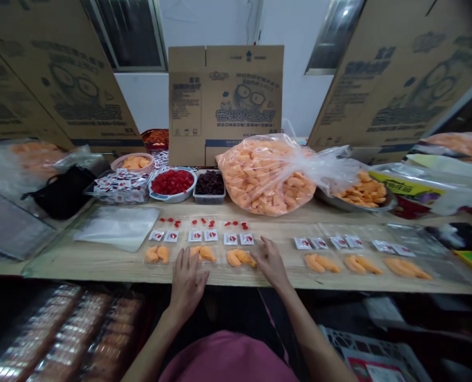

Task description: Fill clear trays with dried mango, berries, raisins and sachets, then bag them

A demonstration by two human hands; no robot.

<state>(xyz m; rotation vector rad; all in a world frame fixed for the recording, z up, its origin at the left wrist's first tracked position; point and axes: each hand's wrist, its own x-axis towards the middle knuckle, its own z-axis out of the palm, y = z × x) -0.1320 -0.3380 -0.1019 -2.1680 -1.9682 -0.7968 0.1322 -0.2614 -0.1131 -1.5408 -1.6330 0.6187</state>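
Observation:
Clear plastic trays stand in a row on the table, each with small red pieces (203,221), white sachets (195,236) and curved orange snack pieces (157,254). My left hand (189,279) lies with its fingers stretched out at the front of the middle tray, partly hiding its orange pieces. At the right end of this group, my right hand (271,262) has its fingers apart, their tips beside the orange pieces (241,258) of the third tray. Whether it touches the tray edge I cannot tell. Neither hand holds anything visible.
Farther right are more filled trays (318,262). Behind stand a big tied bag of orange pieces (265,178), a bowl of red pieces (172,182), a tub of dark pieces (209,185) and a sachet box (120,188). Clear sheets (116,227) lie left; cardboard boxes (226,106) rise behind.

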